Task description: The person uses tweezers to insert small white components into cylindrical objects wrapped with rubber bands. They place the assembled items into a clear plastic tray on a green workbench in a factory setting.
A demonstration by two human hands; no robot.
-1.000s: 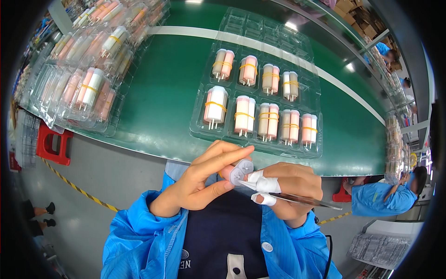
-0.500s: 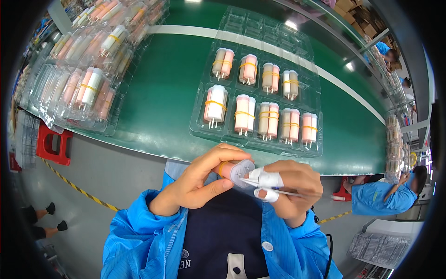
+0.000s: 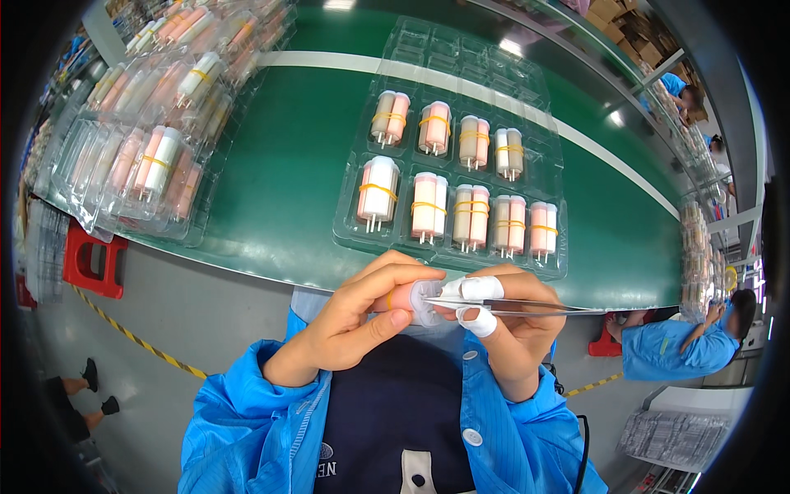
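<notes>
My left hand [image 3: 346, 323] is closed round a pink tube bundle [image 3: 401, 296] with a yellow rubber band, held in front of my chest. Its pale translucent round end piece [image 3: 427, 311] points right, toward my other hand. Between thumb and fingers, my right hand [image 3: 527, 317] grips metal tweezers [image 3: 535, 307]; white tape wraps two of its fingertips. The tweezers' tips meet the face of the end piece; whether they pinch anything there is too small to tell. Just beyond my hands lies a clear plastic tray [image 3: 350, 230] with banded bundles [image 3: 425, 206] in its compartments, white prongs toward me.
Stacked clear trays [image 3: 123, 177] full of similar bundles crowd the left of the green table [image 3: 288, 165]. A red stool [image 3: 95, 259] stands below its left edge. At the far right sits a person in blue [image 3: 675, 346], beside another stack of filled trays [image 3: 698, 263].
The end piece has turned from partly facing up to facing more to the right. My right hand has shifted slightly, and the tweezers now lie nearly level. My left hand keeps its hold.
</notes>
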